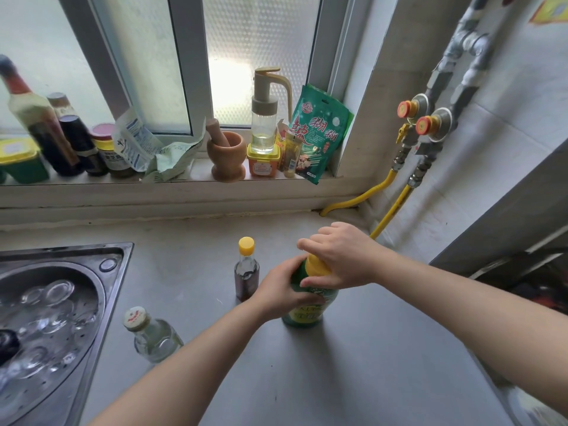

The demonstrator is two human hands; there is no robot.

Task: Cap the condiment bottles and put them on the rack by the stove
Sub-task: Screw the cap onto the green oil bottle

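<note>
A green bottle (307, 315) with a yellow cap (318, 265) stands on the grey counter (353, 364). My left hand (281, 290) grips its body from the left. My right hand (341, 256) is curled over the yellow cap from above. Just left of them stands a small dark bottle (246, 276) with a yellow cap on. Nearer to me, at the left, a clear glass bottle (153, 336) with a white and red cap stands upright.
A steel sink (101, 302) holding a glass lid lies at the left. The window sill (184, 179) carries sauce bottles, jars, bags, a wooden mortar (226, 156) and an oil dispenser (264, 118). Yellow gas hoses (390, 210) and valves run along the right wall.
</note>
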